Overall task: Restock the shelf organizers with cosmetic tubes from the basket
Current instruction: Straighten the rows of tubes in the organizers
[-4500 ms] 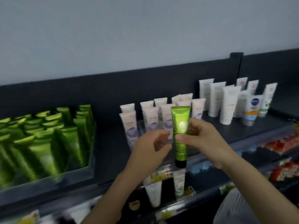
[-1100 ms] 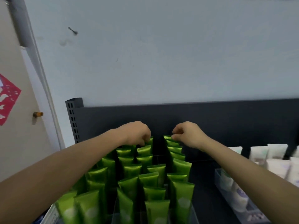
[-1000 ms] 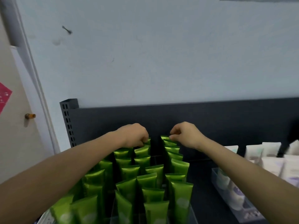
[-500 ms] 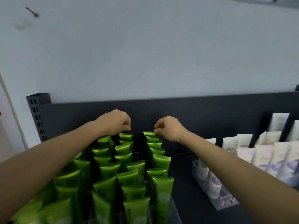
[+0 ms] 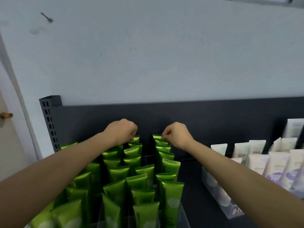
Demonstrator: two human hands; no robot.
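Observation:
Several green cosmetic tubes (image 5: 141, 176) stand upright in rows inside a clear organizer (image 5: 182, 213) on the dark shelf. My left hand (image 5: 122, 131) reaches to the back of the rows, its curled fingers pinching the top edge of a rear green tube (image 5: 135, 139). My right hand (image 5: 176, 134) is at the back of the rightmost row and pinches the crimped top of the rearmost green tube (image 5: 157, 137) there. A dark gap lies between the two back rows. The basket is out of view.
A second clear organizer (image 5: 218, 203) at the right holds white and lilac tubes (image 5: 269, 165). The dark shelf back panel (image 5: 213, 119) and its slotted upright post (image 5: 49, 122) stand just behind my hands. A pale wall rises above; a door edge shows at far left.
Earlier my hands held one green tube in front of the white tubes. Over the last second both hands stay at the back green rows with little movement; the view has shifted slightly.

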